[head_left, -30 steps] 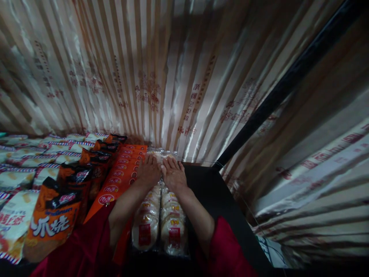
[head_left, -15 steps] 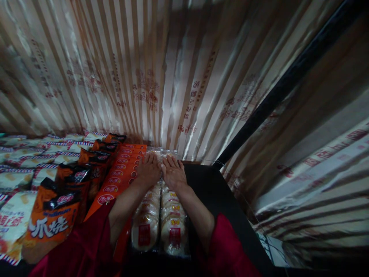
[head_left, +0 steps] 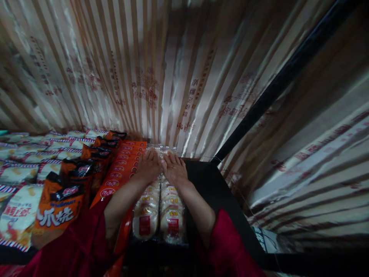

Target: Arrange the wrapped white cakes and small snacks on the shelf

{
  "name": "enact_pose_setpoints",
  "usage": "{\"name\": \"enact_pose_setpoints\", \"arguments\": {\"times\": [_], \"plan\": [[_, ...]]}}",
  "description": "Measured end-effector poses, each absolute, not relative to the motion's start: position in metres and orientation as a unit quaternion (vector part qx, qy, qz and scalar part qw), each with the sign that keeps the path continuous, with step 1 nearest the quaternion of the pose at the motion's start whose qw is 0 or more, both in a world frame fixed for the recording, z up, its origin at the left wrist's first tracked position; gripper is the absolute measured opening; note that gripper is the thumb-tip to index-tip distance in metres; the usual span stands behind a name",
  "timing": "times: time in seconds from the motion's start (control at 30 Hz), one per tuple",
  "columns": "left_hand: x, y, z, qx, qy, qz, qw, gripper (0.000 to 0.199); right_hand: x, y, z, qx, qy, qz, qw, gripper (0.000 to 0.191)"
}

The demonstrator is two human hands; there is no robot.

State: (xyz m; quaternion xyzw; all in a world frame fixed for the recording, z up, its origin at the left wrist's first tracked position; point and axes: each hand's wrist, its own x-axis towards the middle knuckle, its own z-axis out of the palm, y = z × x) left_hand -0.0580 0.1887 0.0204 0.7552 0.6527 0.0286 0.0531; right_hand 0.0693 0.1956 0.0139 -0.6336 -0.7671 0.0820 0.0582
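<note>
Your left hand [head_left: 148,166] and right hand [head_left: 175,168] lie flat, fingers extended, on two rows of round pale cakes in clear plastic [head_left: 145,223] on the black shelf [head_left: 211,192]. Packs are probably light, slick, crushable; grip both side edges gently.

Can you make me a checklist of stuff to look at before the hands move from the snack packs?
1. Left hand flat on the left row of clear packs: ok, near its far end.
2. Right hand flat on the right row of clear packs: ok, also near the far end.
3. Both rows side by side, near ends about level: ok.
4. Packs under the hands lined up: cannot tell, the hands cover them.
5. Orange packets all in view: not ok, the left sleeve hides some.
6. Sleeve not touching those packets: cannot tell from this one view.
</note>
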Motion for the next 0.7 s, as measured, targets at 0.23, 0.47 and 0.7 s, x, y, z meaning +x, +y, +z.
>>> {"name": "enact_pose_setpoints", "arguments": {"times": [0.23,0.47,0.7], "plan": [[-0.053,0.183,0.018,0.748,0.660,0.003,0.067,0.055,0.068,0.191,0.005,-0.634,-0.768,0.086,0.038,0.059],[-0.052,0.181,0.015,0.738,0.671,0.019,0.066,0.056,0.069,0.188,0.007,-0.632,-0.770,0.074,0.042,0.059],[-0.052,0.179,0.010,0.730,0.679,0.027,0.068,0.056,0.068,0.183,0.009,-0.638,-0.766,0.070,0.050,0.058]]}}
